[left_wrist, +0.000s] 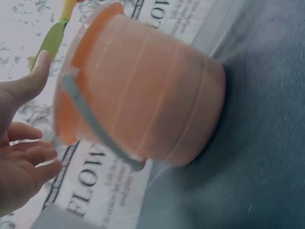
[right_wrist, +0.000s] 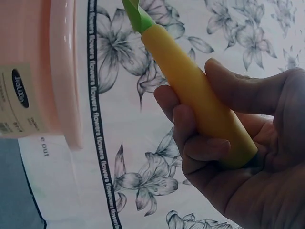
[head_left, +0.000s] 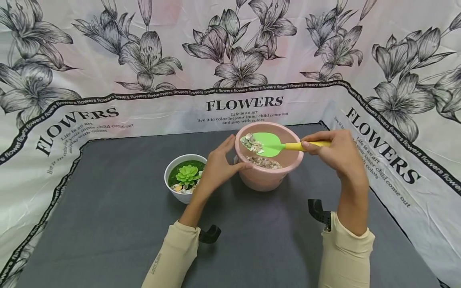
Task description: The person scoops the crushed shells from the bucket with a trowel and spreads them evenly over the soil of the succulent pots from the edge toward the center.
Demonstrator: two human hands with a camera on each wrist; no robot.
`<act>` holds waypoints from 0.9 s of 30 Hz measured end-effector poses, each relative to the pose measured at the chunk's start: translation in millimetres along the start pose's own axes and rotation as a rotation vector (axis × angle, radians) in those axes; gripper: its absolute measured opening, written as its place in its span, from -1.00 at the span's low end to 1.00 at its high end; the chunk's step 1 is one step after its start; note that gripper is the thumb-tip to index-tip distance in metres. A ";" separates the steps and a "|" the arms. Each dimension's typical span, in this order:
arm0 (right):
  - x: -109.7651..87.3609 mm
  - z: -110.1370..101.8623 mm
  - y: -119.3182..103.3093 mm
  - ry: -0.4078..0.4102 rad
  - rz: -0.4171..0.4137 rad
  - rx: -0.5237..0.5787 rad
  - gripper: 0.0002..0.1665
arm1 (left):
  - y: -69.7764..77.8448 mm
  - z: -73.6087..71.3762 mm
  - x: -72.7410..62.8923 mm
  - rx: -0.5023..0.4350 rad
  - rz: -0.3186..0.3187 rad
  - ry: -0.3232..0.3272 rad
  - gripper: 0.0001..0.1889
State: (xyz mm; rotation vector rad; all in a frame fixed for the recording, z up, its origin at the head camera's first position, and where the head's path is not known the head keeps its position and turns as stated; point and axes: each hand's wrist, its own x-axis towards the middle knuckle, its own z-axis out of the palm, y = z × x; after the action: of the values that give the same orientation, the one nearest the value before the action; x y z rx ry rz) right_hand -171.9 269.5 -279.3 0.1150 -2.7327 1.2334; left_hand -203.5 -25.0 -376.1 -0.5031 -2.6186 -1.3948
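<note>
A pink bucket (head_left: pixel 261 181) stands upright with small shells or stones (head_left: pixel 264 162) inside. My right hand (head_left: pixel 336 154) grips the yellow handle (right_wrist: pixel 198 95) of a toy shovel. Its green blade (head_left: pixel 271 145) is over the bucket's mouth, carrying a small heap of pale shell-like pieces (head_left: pixel 253 143). Beside the bucket's left rim is my left hand (head_left: pixel 220 170), thumb stretched out and fingers loosely bent. The left wrist view shows a gap between those fingers (left_wrist: pixel 35 155) and the bucket wall, and a grey carrying handle (left_wrist: pixel 97 126) hanging down the side.
Left of the bucket, partly behind my left forearm, sits a white bowl (head_left: pixel 168 176) with a green succulent (head_left: pixel 188 175) and pale stones. A dark grey cloth (head_left: pixel 119 216) covers the table. White flower-printed fabric (head_left: pixel 151 108) rises behind and at the sides.
</note>
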 end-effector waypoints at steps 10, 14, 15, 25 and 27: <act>3.4 16.3 -16.7 -0.029 -0.053 0.038 -0.70 | -7.2 -49.2 -28.5 0.036 0.040 -0.018 0.10; 7.6 29.7 -27.5 -0.085 -0.056 0.088 -0.71 | -17.8 -67.9 -37.4 0.071 0.065 -0.021 0.12; 8.7 33.4 -30.1 -0.095 -0.056 0.095 -0.71 | -22.0 -72.7 -39.0 0.073 0.068 -0.022 0.12; 18.5 71.4 -52.0 -0.148 -0.096 0.100 -0.76 | -71.6 -124.0 -60.9 0.041 -0.003 -0.033 0.07; 19.6 79.3 -54.8 -0.153 -0.109 0.103 -0.80 | -78.1 -129.8 -64.8 0.032 -0.020 -0.061 0.07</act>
State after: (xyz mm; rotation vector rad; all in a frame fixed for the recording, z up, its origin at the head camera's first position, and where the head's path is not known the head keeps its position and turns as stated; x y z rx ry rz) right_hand -191.9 173.6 -287.4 0.3794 -2.7453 1.3872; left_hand -175.4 -187.3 -381.4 -0.5254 -2.6969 -1.3618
